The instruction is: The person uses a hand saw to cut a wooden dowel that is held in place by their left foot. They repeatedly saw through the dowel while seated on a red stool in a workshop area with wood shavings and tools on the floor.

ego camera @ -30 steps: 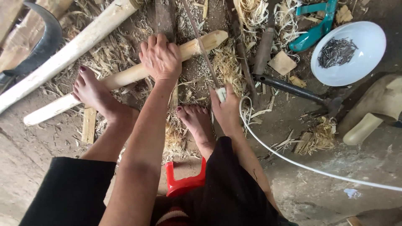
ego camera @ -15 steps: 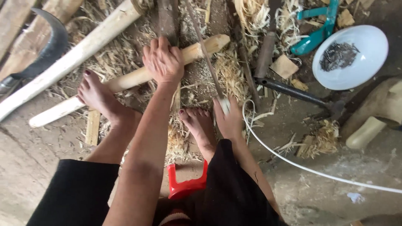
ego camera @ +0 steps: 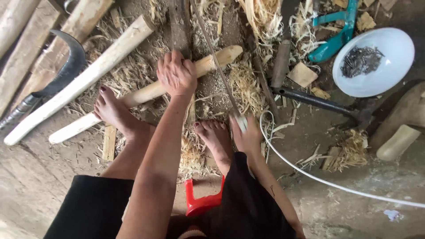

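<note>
— Where were your hands just then?

— My left hand (ego camera: 177, 75) was pressed down on the pale wooden stick (ego camera: 146, 92), fingers curled together over the top of it. The stick lay slanting across the floor (ego camera: 345, 208) on a bed of wood shavings (ego camera: 241, 82), and my left foot (ego camera: 116, 113) was planted on it lower down.

— And the other one?

— My right hand (ego camera: 246, 135) was closed around the pale handle of a thin saw (ego camera: 217, 66), down beside my right foot (ego camera: 215, 137). The blade ran up and away from me, crossing the stick just beside my left hand.

— What else was around?

— A thicker peeled pole (ego camera: 84, 79) lay to the left, and a dark curved blade (ego camera: 66, 73) rested across it. On the right sat a white bowl (ego camera: 389, 48) of small dark nails, with a teal-handled tool (ego camera: 336, 35) just above it. A white cord (ego camera: 327, 181) curved across the floor, and a red stool (ego camera: 201, 203) showed beneath me.
</note>
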